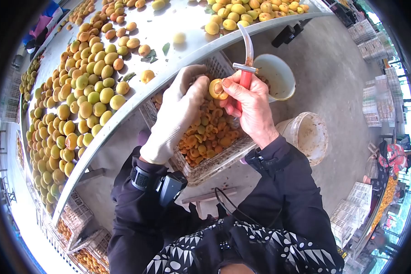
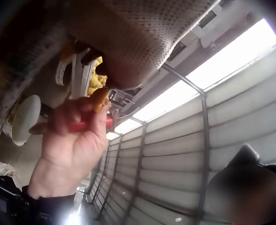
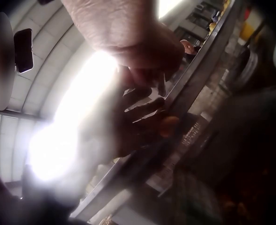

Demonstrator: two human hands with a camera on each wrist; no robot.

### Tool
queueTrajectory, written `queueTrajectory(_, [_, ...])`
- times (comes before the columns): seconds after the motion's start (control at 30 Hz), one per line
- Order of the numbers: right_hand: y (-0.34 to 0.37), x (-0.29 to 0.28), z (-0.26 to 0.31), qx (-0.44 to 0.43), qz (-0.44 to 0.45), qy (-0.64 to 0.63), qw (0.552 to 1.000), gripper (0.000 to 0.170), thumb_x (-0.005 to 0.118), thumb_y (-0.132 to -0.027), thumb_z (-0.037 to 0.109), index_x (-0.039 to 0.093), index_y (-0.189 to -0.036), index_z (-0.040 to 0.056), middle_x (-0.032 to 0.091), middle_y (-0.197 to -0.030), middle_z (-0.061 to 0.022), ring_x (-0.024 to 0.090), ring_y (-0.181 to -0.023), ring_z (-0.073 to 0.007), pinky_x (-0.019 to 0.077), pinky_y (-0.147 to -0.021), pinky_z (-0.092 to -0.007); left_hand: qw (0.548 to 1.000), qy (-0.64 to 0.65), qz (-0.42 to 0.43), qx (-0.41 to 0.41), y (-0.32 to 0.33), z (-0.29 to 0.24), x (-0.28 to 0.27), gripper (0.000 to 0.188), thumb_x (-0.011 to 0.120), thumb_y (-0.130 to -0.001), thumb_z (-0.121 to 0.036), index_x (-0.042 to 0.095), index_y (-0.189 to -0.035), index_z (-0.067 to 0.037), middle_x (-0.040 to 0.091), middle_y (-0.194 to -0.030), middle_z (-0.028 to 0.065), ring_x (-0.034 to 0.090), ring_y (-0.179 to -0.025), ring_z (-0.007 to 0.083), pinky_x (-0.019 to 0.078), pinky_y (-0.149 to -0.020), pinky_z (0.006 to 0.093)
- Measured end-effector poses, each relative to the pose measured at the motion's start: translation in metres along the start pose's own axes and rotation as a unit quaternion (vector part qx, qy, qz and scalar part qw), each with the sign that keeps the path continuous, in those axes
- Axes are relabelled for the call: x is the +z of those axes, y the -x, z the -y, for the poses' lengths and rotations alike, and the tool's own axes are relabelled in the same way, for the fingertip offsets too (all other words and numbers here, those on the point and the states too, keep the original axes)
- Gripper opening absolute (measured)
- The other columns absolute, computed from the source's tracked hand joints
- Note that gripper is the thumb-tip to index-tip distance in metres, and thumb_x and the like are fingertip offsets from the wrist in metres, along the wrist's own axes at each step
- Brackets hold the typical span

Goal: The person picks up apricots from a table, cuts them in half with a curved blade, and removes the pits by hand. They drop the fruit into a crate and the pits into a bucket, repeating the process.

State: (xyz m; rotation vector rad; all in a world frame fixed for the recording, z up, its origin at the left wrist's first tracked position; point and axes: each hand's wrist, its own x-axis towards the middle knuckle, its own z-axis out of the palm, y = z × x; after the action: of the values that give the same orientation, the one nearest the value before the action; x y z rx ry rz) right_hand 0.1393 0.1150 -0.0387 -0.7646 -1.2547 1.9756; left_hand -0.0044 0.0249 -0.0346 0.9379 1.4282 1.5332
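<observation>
My bare right hand (image 1: pixel 255 102) grips the red handle (image 1: pixel 245 80) of a knife whose curved blade (image 1: pixel 248 43) points up and away. Its thumb and fingers also pinch a cut apricot half (image 1: pixel 218 89), the brown stone showing in the flesh. My left hand (image 1: pixel 180 105), in a pale knitted glove, is beside that half, fingertips near it and blurred. Spread fingers of the left hand (image 3: pixel 138 105) show dark in the right wrist view, a small orange thing (image 3: pixel 168 125) beside them. Below both hands, a crate (image 1: pixel 201 172) holds many apricot halves (image 1: pixel 210 137).
A pale metal-edged table (image 1: pixel 164 27) bears many whole apricots (image 1: pixel 84 91) ahead and left. To the right stand a white bucket (image 1: pixel 285 75) and a stained bucket (image 1: pixel 313 137) on the concrete floor. Stacked crates (image 1: pixel 374 100) line the far right; filled crates (image 1: pixel 91 244) sit lower left.
</observation>
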Motion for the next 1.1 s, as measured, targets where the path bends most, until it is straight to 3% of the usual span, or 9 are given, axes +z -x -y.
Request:
queueTrajectory(0.1, [-0.001, -0.002, -0.001, -0.002, -0.013, 0.009, 1.0, 0.011, 0.068, -0.091, 0.015, 0.063, -0.089, 0.0056, 0.067, -0.078, -0.0047, 0.06, -0.054, -0.0081, 0.0371, -0.04, -0.0171, 0.994, -0.095, -0.005, 0.052, -0.001, -0.001, 0.001, 0.036, 0.053, -0.099, -0.026, 0.054, -0.126, -0.002, 0.062, -0.109, 0.0065, 0.057, -0.089, 0.009, 0.0463, -0.079, 0.0235])
queueTrajectory(0.17, [0.0, -0.002, 0.001, 0.004, -0.017, 0.023, 1.0, 0.013, 0.07, -0.09, 0.017, 0.063, -0.089, 0.0062, 0.067, -0.076, -0.0034, 0.06, -0.054, -0.0072, 0.0372, -0.04, -0.0166, 0.998, -0.054, 0.034, -0.024, 0.001, -0.01, 0.001, 0.032, 0.055, -0.099, -0.025, 0.057, -0.121, -0.001, 0.064, -0.102, 0.0034, 0.055, -0.083, 0.0073, 0.0455, -0.073, 0.022])
queueTrajectory(0.3, [0.003, 0.008, 0.003, -0.025, -0.027, 0.065, 0.997, 0.015, 0.071, -0.09, 0.02, 0.063, -0.088, 0.0071, 0.065, -0.073, -0.0012, 0.057, -0.054, -0.0054, 0.0357, -0.042, -0.016, 0.996, 0.004, 0.069, -0.064, 0.006, -0.015, 0.006, 0.034, 0.055, -0.099, -0.029, 0.06, -0.115, 0.001, 0.063, -0.097, 0.0029, 0.056, -0.085, 0.0072, 0.0456, -0.078, 0.0221])
queueTrajectory(0.4, [0.003, 0.01, 0.003, -0.042, -0.051, 0.113, 0.991, 0.016, 0.07, -0.09, 0.023, 0.065, -0.089, 0.0074, 0.061, -0.071, 0.0023, 0.052, -0.053, -0.0028, 0.0336, -0.045, -0.0151, 0.996, 0.058, -0.028, -0.057, 0.008, -0.011, 0.015, 0.022, 0.058, -0.097, -0.019, 0.061, -0.11, -0.001, 0.064, -0.092, 0.0001, 0.053, -0.077, 0.0046, 0.0438, -0.067, 0.02])
queueTrajectory(0.47, [0.003, 0.007, 0.003, -0.045, -0.02, 0.154, 0.987, 0.022, 0.069, -0.092, 0.022, 0.065, -0.095, 0.0007, 0.059, -0.072, 0.0031, 0.053, -0.064, -0.0027, 0.0437, -0.055, -0.0189, 0.997, 0.051, -0.035, -0.037, 0.008, -0.006, 0.018, 0.026, 0.058, -0.097, -0.022, 0.061, -0.111, 0.0, 0.062, -0.091, 0.0002, 0.052, -0.076, 0.0045, 0.0426, -0.066, 0.02])
queueTrajectory(0.6, [0.004, 0.003, 0.003, -0.034, 0.004, 0.149, 0.988, 0.022, 0.068, -0.092, 0.02, 0.065, -0.096, -0.0013, 0.059, -0.074, 0.0033, 0.052, -0.066, -0.0022, 0.0439, -0.057, -0.0194, 0.992, 0.121, -0.021, -0.041, 0.012, -0.005, 0.019, 0.029, 0.056, -0.099, -0.025, 0.06, -0.112, 0.0, 0.062, -0.09, -0.0002, 0.05, -0.072, 0.0042, 0.0413, -0.065, 0.0192])
queueTrajectory(0.67, [0.008, 0.008, -0.001, -0.116, 0.002, 0.171, 0.979, 0.019, 0.067, -0.093, 0.017, 0.065, -0.094, -0.0013, 0.06, -0.074, 0.0031, 0.052, -0.066, -0.003, 0.0444, -0.058, -0.02, 0.989, 0.135, -0.025, -0.052, 0.015, -0.005, 0.018, 0.029, 0.056, -0.099, -0.026, 0.06, -0.112, 0.0, 0.061, -0.09, -0.0005, 0.05, -0.071, 0.0041, 0.0412, -0.064, 0.0189])
queueTrajectory(1.03, [0.014, 0.014, -0.01, -0.083, 0.001, 0.063, 0.995, 0.012, 0.065, -0.093, 0.017, 0.065, -0.089, 0.0061, 0.058, -0.073, 0.0039, 0.047, -0.056, -0.0015, 0.0366, -0.05, -0.0157, 0.983, 0.159, -0.03, -0.083, 0.023, -0.014, 0.016, 0.023, 0.054, -0.1, -0.022, 0.061, -0.109, -0.002, 0.06, -0.092, -0.0022, 0.048, -0.068, 0.0031, 0.0404, -0.064, 0.0169])
queueTrajectory(1.1, [0.012, 0.014, -0.01, -0.074, -0.001, 0.049, 0.996, 0.012, 0.065, -0.093, 0.018, 0.065, -0.088, 0.0072, 0.058, -0.073, 0.0044, 0.047, -0.056, -0.0014, 0.0369, -0.049, -0.0157, 0.973, 0.21, -0.027, -0.093, 0.022, -0.008, 0.014, 0.026, 0.056, -0.098, -0.022, 0.06, -0.113, -0.002, 0.062, -0.091, -0.0007, 0.057, -0.073, 0.0045, 0.0431, -0.063, 0.0179])
